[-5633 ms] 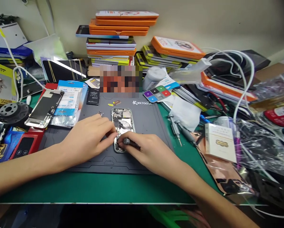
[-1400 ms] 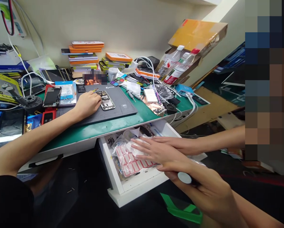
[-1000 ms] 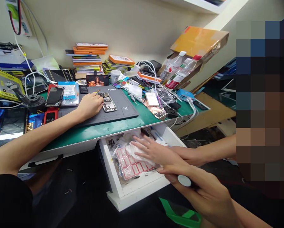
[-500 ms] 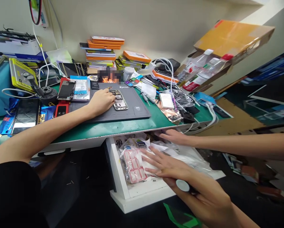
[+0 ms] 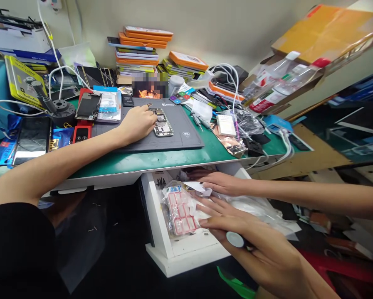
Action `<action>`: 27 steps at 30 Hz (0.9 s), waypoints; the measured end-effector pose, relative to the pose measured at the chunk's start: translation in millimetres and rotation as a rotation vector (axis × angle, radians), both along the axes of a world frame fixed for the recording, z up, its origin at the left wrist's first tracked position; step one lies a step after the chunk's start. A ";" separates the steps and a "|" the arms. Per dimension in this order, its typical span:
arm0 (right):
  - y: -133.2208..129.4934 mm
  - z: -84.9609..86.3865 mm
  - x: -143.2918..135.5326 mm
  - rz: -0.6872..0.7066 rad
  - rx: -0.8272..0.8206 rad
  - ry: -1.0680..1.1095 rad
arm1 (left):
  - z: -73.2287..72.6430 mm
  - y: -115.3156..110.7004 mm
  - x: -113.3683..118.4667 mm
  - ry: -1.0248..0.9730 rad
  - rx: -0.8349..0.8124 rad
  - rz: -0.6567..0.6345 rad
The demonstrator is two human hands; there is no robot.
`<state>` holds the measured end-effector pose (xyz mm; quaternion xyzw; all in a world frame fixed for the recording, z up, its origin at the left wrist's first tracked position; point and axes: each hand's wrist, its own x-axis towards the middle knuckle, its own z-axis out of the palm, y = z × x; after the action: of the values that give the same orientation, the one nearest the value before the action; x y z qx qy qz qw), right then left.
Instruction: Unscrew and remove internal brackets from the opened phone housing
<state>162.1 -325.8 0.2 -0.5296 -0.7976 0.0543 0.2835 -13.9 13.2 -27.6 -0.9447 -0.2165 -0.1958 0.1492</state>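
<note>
My left hand [image 5: 139, 123] rests on the dark mat [image 5: 181, 139], curled against the left side of an opened phone [image 5: 164, 126]; a small brownish piece shows at its fingertips, too small to name. Below the desk edge, my right hand [image 5: 264, 245] holds a tool with a round pale end [image 5: 235, 239] in its palm, fingers stretched over an open white drawer [image 5: 194, 257]. Another person's hand [image 5: 222, 182] reaches into the drawer, near white paper [image 5: 198, 188]. Left of my right fingers lies a bagged plastic case with red edges [image 5: 181, 214].
Screwdrivers [image 5: 197, 121] and a white box [image 5: 226, 125] lie right of the mat. Orange and yellow boxes [image 5: 145, 41] are stacked behind. Bottles [image 5: 272, 97] stand at the right, with cables [image 5: 286, 143] hanging nearby. A phone screen [image 5: 88, 106] lies left.
The other person's hand has moved left and further over the drawer's contents, and the white paper and bagged case have shifted. The view has tilted slightly. My right hand still holds the tool.
</note>
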 end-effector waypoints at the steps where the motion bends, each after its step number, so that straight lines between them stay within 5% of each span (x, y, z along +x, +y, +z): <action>1: -0.3 0.6 -1.1 0.005 0.009 0.003 | 0.0 0.2 0.1 -0.001 0.003 0.000; 14: 4.8 -3.2 -25.1 0.076 -0.090 0.033 | 3.2 4.5 1.5 -0.001 0.001 0.009; 19: 25.1 -21.7 -46.9 0.049 -0.071 0.009 | 8.4 9.4 -0.5 -0.041 -0.066 -0.008; 27: 29.0 -47.3 -79.3 0.221 -0.139 -0.115 | 13.4 8.1 -2.6 0.008 0.032 0.019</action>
<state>82.8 -296.8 -47.1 -0.4592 -0.8603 0.1097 0.1923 -16.5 21.2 -14.1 -0.9410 -0.2215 -0.1939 0.1668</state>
